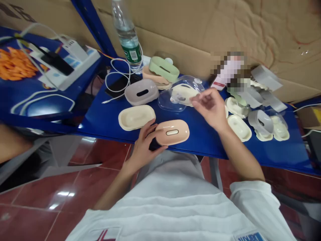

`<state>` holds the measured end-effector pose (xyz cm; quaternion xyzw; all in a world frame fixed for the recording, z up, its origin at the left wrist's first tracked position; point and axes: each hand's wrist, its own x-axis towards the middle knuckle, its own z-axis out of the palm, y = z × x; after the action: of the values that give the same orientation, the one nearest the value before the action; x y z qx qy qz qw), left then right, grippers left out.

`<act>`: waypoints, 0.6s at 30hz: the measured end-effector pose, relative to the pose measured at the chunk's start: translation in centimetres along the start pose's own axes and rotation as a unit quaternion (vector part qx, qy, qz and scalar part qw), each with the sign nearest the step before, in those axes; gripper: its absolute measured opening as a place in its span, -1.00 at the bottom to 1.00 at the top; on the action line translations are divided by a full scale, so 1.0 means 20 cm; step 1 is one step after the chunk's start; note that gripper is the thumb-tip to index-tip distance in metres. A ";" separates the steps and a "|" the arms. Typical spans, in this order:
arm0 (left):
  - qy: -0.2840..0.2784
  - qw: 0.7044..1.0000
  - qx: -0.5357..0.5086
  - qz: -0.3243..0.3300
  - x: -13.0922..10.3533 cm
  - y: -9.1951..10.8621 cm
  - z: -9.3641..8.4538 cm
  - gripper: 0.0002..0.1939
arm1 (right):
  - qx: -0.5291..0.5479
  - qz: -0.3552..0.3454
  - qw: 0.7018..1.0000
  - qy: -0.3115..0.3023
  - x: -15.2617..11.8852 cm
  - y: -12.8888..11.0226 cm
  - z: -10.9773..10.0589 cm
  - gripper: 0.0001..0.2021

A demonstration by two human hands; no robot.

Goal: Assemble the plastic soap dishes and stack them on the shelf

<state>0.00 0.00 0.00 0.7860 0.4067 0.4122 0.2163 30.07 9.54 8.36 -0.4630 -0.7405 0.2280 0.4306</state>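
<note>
My left hand (144, 145) curls round the left end of a glossy peach oval case (182, 130) with a slot in its top, thumb along its near edge. The case lies at the table's front edge. Just left of it, a shallow cream oval tray (130, 118) lies close to my fingertips. My right hand (212, 108) is raised over the table with thumb and fingers pinched together; what they hold, if anything, I cannot make out. Behind those fingers are a cream slotted oval piece (184, 92) and clear plastic lids (167, 103).
A grey oval shell (132, 93) and a green one (160, 67) stand behind, near a water bottle (129, 43) and white cable (116, 90). Several cream and grey parts (239, 127) lie to the right. At left are a power strip (75, 72) and orange pieces (17, 63).
</note>
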 end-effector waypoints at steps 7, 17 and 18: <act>0.028 0.999 0.026 0.029 0.01 0.01 0.02 -0.16 | 0.148 0.122 0.980 -0.046 -0.50 -0.07 0.11 -0.19; 0.002 0.998 0.047 0.044 -0.01 -0.02 -0.01 -0.28 | -0.110 0.069 0.991 -0.043 -0.60 -0.15 0.15 -0.22; -0.005 0.998 0.043 0.045 -0.01 -0.02 -0.01 -0.27 | -0.118 0.061 0.990 -0.045 -0.60 -0.15 0.16 -0.19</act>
<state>-0.45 0.06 -0.25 0.8140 0.3878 0.3997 0.1653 28.29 -2.22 3.84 -0.5439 -0.7511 0.1855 0.3249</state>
